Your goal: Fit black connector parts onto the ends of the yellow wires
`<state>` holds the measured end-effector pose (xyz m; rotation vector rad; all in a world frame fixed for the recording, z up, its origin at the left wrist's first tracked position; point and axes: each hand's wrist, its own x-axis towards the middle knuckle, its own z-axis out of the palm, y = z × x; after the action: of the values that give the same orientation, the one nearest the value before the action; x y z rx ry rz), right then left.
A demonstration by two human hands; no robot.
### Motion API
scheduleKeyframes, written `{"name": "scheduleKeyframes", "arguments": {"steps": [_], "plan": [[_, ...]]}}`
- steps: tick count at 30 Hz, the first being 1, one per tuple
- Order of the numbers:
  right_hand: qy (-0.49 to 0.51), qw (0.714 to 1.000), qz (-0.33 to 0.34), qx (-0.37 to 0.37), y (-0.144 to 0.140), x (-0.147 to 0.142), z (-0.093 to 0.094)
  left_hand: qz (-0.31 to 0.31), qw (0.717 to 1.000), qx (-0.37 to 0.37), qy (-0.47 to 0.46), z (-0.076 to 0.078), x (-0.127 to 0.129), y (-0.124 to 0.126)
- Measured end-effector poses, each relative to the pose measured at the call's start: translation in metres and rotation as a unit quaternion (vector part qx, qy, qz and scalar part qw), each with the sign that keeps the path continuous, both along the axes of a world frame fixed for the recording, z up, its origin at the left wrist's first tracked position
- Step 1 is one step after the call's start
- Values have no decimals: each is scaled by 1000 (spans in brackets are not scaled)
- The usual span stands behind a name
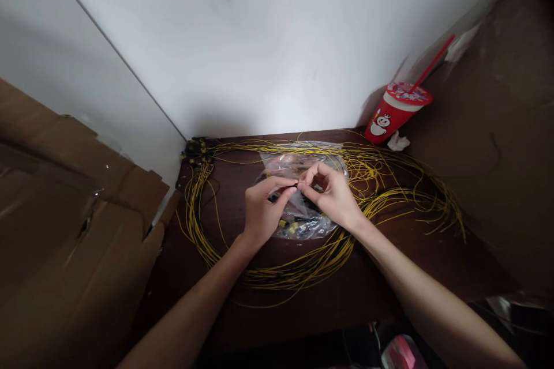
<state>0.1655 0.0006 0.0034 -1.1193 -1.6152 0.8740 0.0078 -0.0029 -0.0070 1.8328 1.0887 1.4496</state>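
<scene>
My left hand (262,210) and my right hand (331,193) meet above a clear plastic bag (303,207) holding small black and yellow parts. Both pinch one small black connector (298,185) between thumb and fingertips. The bag lies on a dark brown table (355,282), inside a big loose coil of thin yellow wires (285,274). The wire ends bunch at the table's back left corner (197,150). Whether a wire is joined to the connector I cannot tell.
A red paper cup (396,112) with a red straw stands at the back right by the white wall, a crumpled white scrap (398,141) beside it. Flattened brown cardboard (64,219) leans on the left, brown board (497,144) on the right.
</scene>
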Motion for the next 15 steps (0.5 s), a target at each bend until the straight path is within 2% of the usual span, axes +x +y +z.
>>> {"name": "scheduleKeyframes", "arguments": {"steps": [10,13,15], "plan": [[3,1000,2,-5,4,7,9,0,1000,13,5,3,-1,2],[25,999,-41,-8,8,14,12,15,998,33,60,4,-3,2],[41,996,-74,-5,10,18,14,-3,991,60,124,4,-3,1]]}}
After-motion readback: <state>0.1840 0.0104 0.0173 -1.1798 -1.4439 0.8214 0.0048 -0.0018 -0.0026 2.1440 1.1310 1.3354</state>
